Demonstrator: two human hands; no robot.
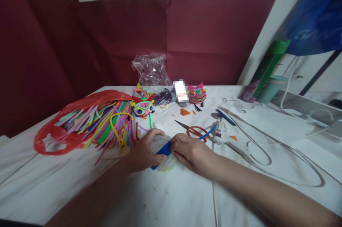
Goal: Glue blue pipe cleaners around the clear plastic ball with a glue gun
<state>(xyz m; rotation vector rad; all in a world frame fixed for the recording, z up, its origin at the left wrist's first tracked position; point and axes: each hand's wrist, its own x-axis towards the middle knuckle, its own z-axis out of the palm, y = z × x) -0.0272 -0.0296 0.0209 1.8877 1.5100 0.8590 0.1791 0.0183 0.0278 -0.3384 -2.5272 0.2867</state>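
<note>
My left hand [145, 152] is closed around a cloudy, see-through plastic piece [157, 144], its thumb lying over a flat blue strip [163, 151]. The fingers of my right hand [188, 150] pinch the strip's upper right end, so that tip is hidden. Beyond my right hand lie orange-handled scissors [196, 131] with their blades pointing up and left. A thin blue stick [207, 133] crosses the scissors' handles and ends near a white glue gun [227, 141], which lies on its side.
Left, a red plastic bag [64, 145] spills colourful fuzzy stems [107, 123]. Behind are decorated animal faces, one white-and-yellow [143, 109], one pink [197, 94], and a clear crinkled bag [152, 70]. Orange scraps [185, 112] and a blue-handled cutter [226, 117] lie right, near the gun's looping cord [291, 175].
</note>
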